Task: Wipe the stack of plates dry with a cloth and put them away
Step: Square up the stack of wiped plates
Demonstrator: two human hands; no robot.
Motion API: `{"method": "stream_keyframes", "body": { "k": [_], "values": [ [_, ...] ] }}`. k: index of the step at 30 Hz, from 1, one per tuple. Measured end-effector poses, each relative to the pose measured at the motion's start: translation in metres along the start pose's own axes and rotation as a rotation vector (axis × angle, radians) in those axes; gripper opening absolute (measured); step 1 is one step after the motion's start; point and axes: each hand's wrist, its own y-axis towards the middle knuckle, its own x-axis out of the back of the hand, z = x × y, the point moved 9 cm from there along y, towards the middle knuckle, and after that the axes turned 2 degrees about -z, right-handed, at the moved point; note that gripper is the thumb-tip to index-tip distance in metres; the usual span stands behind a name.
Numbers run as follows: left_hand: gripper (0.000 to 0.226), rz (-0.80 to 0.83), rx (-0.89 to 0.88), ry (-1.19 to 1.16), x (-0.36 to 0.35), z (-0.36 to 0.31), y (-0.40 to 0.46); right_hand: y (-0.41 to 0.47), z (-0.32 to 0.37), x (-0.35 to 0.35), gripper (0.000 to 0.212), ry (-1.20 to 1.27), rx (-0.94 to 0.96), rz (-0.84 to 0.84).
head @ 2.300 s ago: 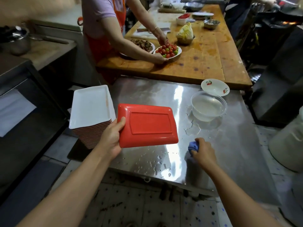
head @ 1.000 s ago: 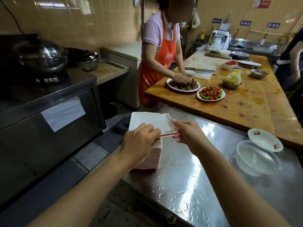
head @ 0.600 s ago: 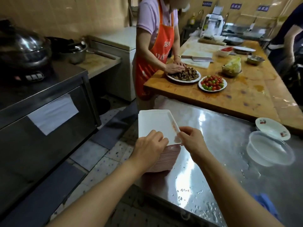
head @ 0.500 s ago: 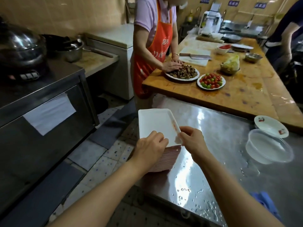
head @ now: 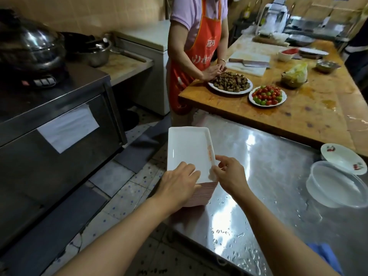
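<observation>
You steadied the stack of plates [head: 190, 156] at the wet surface [head: 264, 176] edge, left hand [head: 179, 186] flat on top, right hand [head: 229, 176] pinching the top plate's corner, presumably to separate it.

Beige tiled walls [head: 95, 10], a speckled tile floor [head: 127, 196], a wooden worktable [head: 318, 108] beyond the wet steel table [head: 278, 196].
</observation>
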Motion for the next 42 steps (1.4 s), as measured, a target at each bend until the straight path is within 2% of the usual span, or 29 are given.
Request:
{"method": "stream_keyframes", "body": {
  "k": [4,7,9,10,12,15,17,21,26,30,42],
  "values": [
    [0.045,-0.044,0.046,-0.148,0.0,0.008,-0.005,0.002,-0.01,-0.004,0.042,0.076,-0.069,0.036],
    [0.043,-0.346,0.183,-0.403,0.024,0.035,-0.016,0.001,-0.017,-0.009,0.052,0.238,-0.153,0.089],
    [0.045,-0.491,0.381,-0.535,0.025,0.067,-0.022,0.003,-0.02,-0.015,0.059,0.349,-0.22,0.161],
    [0.049,-0.491,0.516,-0.633,0.015,0.085,-0.023,0.004,-0.021,-0.019,0.062,0.39,-0.251,0.2],
    [0.062,-0.338,0.785,-0.953,-0.02,0.105,-0.022,0.005,-0.021,-0.03,0.065,0.439,-0.29,0.281],
    [0.064,-0.174,0.966,-1.547,-0.067,0.099,-0.014,0.006,-0.017,-0.047,0.054,0.551,-0.324,0.388],
    [0.052,-0.089,0.911,-1.751,-0.081,0.088,-0.007,0.008,-0.017,-0.054,0.05,0.636,-0.343,0.413],
    [0.044,-0.051,0.818,-1.921,-0.083,0.072,0.001,0.008,-0.013,-0.065,0.041,0.773,-0.34,0.474],
    [0.04,-0.054,0.76,-1.968,-0.086,0.067,0.006,0.006,-0.017,-0.075,0.034,0.921,-0.446,0.51],
    [0.041,-0.053,0.718,-2.038,-0.086,0.066,0.008,0.005,-0.016,-0.076,0.023,0.95,-0.445,0.517],
    [0.029,-0.016,0.679,-2.019,-0.081,0.066,-0.001,-0.008,-0.003,-0.069,0.022,0.964,-0.421,0.519]
  ]
}}
